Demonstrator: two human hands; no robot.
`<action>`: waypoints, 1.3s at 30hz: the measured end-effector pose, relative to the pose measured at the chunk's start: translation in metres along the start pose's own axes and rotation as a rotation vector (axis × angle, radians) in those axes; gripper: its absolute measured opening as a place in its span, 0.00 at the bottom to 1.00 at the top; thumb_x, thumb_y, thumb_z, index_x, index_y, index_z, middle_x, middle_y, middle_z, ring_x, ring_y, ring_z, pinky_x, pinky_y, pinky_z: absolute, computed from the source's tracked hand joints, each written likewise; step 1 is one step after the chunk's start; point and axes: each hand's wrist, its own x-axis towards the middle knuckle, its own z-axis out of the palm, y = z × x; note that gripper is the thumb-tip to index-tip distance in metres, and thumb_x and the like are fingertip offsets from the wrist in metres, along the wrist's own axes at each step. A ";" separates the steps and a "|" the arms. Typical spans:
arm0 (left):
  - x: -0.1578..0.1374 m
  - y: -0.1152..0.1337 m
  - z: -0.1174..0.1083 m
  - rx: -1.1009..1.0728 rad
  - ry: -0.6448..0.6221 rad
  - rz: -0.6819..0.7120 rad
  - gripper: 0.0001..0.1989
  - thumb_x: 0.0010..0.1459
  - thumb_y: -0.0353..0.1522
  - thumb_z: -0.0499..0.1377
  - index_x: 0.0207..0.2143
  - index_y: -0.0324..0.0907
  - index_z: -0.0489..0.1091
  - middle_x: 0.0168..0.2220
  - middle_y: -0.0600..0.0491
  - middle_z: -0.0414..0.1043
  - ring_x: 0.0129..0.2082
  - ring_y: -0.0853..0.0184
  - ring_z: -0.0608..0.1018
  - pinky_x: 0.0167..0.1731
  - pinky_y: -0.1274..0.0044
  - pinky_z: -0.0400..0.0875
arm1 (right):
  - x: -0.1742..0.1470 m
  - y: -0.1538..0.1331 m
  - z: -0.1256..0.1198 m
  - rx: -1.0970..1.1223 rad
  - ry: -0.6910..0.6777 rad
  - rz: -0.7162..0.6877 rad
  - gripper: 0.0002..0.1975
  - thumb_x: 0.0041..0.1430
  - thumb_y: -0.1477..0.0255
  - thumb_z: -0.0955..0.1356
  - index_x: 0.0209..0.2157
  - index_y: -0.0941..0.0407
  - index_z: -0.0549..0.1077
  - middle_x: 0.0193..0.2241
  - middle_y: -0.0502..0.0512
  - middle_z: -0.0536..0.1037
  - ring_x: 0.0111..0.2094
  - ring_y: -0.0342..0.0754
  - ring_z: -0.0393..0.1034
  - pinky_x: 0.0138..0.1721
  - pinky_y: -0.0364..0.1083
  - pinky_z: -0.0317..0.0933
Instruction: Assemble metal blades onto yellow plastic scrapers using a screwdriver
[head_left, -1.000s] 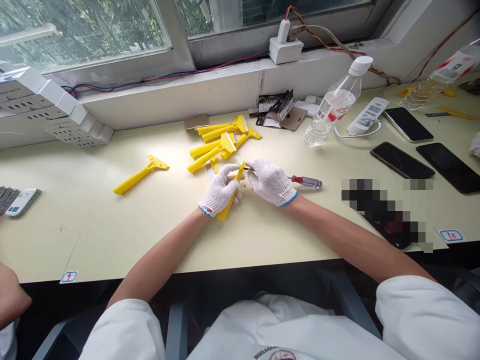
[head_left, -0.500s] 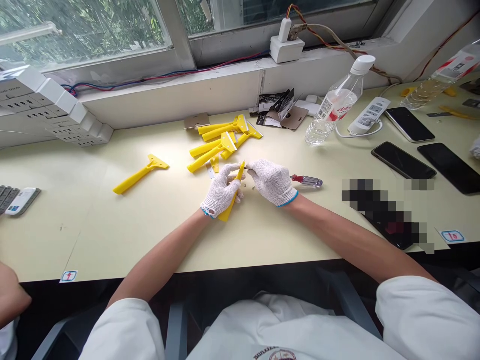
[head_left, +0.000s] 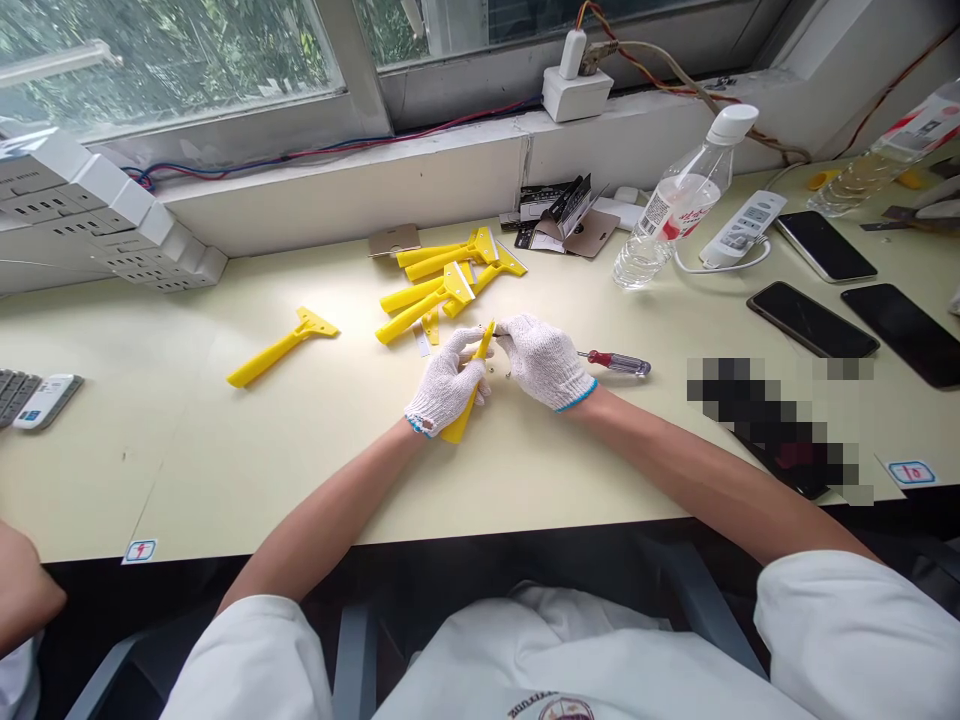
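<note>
Gloved fingertip work at the upper end of a yellow scraper (head_left: 460, 423), above the table (head_left: 300, 480).
Through the head camera I see the left hand (head_left: 448, 378) grasping the scraper, which slants with its upper end between both hands. I judge the step in hand to be fine fitting or fastening at that end; the next move calls for a steady left grip and precise right fingertips. The right hand (head_left: 545, 362) comes in from the side, back upward, fingers bunched at the scraper's tip; I cannot tell what, if anything, they pinch. A screwdriver (head_left: 619, 363) shows past its wrist, the shaft partly hidden; whether it is held I cannot confirm. Small metal bits (head_left: 508, 375) lie below the fingers. Both forearms reach forward, angled inward.
</note>
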 end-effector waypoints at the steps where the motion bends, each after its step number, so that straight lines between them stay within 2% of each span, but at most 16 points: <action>1: 0.000 0.000 0.000 0.002 -0.002 0.003 0.27 0.63 0.32 0.64 0.64 0.48 0.69 0.52 0.49 0.82 0.22 0.72 0.82 0.21 0.77 0.81 | 0.001 0.001 0.001 0.001 0.004 0.003 0.20 0.78 0.58 0.71 0.57 0.60 0.78 0.54 0.63 0.80 0.54 0.52 0.76 0.59 0.53 0.73; 4: -0.001 0.000 0.000 0.005 -0.005 0.013 0.27 0.63 0.32 0.64 0.64 0.47 0.69 0.52 0.49 0.81 0.23 0.73 0.82 0.22 0.76 0.81 | 0.003 0.004 0.005 0.006 0.016 0.013 0.18 0.79 0.59 0.68 0.53 0.61 0.78 0.51 0.69 0.80 0.51 0.54 0.75 0.55 0.50 0.69; 7: -0.001 0.000 0.001 0.006 -0.004 0.010 0.27 0.63 0.32 0.64 0.64 0.47 0.70 0.51 0.49 0.82 0.23 0.73 0.82 0.22 0.78 0.81 | 0.005 0.007 0.008 0.018 0.029 0.022 0.18 0.80 0.59 0.66 0.51 0.62 0.77 0.48 0.70 0.81 0.49 0.56 0.74 0.51 0.49 0.66; 13: -0.002 0.002 0.002 0.005 0.002 -0.011 0.28 0.63 0.31 0.64 0.65 0.47 0.70 0.52 0.48 0.82 0.24 0.73 0.82 0.23 0.78 0.81 | 0.005 0.002 0.007 0.058 0.044 0.045 0.16 0.80 0.62 0.67 0.50 0.61 0.77 0.48 0.71 0.80 0.50 0.56 0.75 0.51 0.49 0.68; 18: -0.002 0.003 0.003 0.005 0.008 -0.017 0.28 0.63 0.31 0.64 0.66 0.47 0.70 0.52 0.48 0.82 0.23 0.72 0.82 0.23 0.76 0.82 | 0.006 -0.002 -0.001 0.089 0.005 0.074 0.21 0.77 0.57 0.71 0.56 0.60 0.78 0.52 0.61 0.80 0.52 0.51 0.77 0.57 0.54 0.75; 21: -0.003 0.003 0.002 0.017 -0.007 -0.007 0.27 0.64 0.31 0.64 0.65 0.47 0.70 0.52 0.48 0.82 0.24 0.72 0.83 0.23 0.76 0.82 | 0.007 -0.002 -0.009 0.113 -0.039 0.083 0.22 0.77 0.56 0.72 0.57 0.60 0.78 0.53 0.60 0.80 0.52 0.50 0.78 0.57 0.54 0.77; 25: -0.004 0.001 0.002 0.020 -0.039 0.031 0.26 0.66 0.32 0.62 0.66 0.47 0.70 0.52 0.48 0.82 0.24 0.73 0.82 0.23 0.77 0.81 | 0.008 -0.001 -0.021 0.155 -0.077 0.086 0.18 0.78 0.58 0.70 0.47 0.61 0.79 0.43 0.58 0.81 0.43 0.47 0.76 0.50 0.49 0.74; 28: -0.006 0.000 0.002 0.055 -0.044 0.093 0.25 0.67 0.31 0.61 0.66 0.47 0.71 0.53 0.48 0.83 0.24 0.73 0.81 0.23 0.77 0.81 | 0.008 0.000 -0.030 0.195 -0.107 0.089 0.18 0.80 0.63 0.66 0.37 0.60 0.77 0.35 0.58 0.80 0.37 0.45 0.70 0.43 0.46 0.67; 30: -0.007 0.001 0.000 0.102 -0.036 0.138 0.25 0.67 0.30 0.61 0.66 0.47 0.72 0.53 0.48 0.83 0.24 0.74 0.81 0.25 0.77 0.81 | 0.007 -0.001 -0.036 0.255 -0.139 0.118 0.18 0.78 0.65 0.66 0.34 0.59 0.75 0.31 0.56 0.79 0.35 0.45 0.67 0.41 0.46 0.62; 34: -0.010 0.004 -0.005 0.209 -0.036 0.241 0.26 0.67 0.30 0.62 0.67 0.47 0.75 0.54 0.48 0.84 0.27 0.73 0.82 0.28 0.77 0.82 | 0.004 -0.009 -0.052 0.413 -0.188 0.175 0.14 0.72 0.68 0.67 0.30 0.58 0.72 0.28 0.53 0.74 0.32 0.43 0.63 0.37 0.46 0.57; 39: -0.011 0.004 -0.009 0.324 -0.018 0.348 0.26 0.68 0.30 0.63 0.67 0.47 0.76 0.48 0.50 0.85 0.27 0.71 0.82 0.31 0.76 0.82 | 0.001 -0.016 -0.064 0.499 -0.231 0.200 0.14 0.69 0.69 0.66 0.28 0.58 0.69 0.28 0.52 0.72 0.31 0.43 0.63 0.35 0.46 0.55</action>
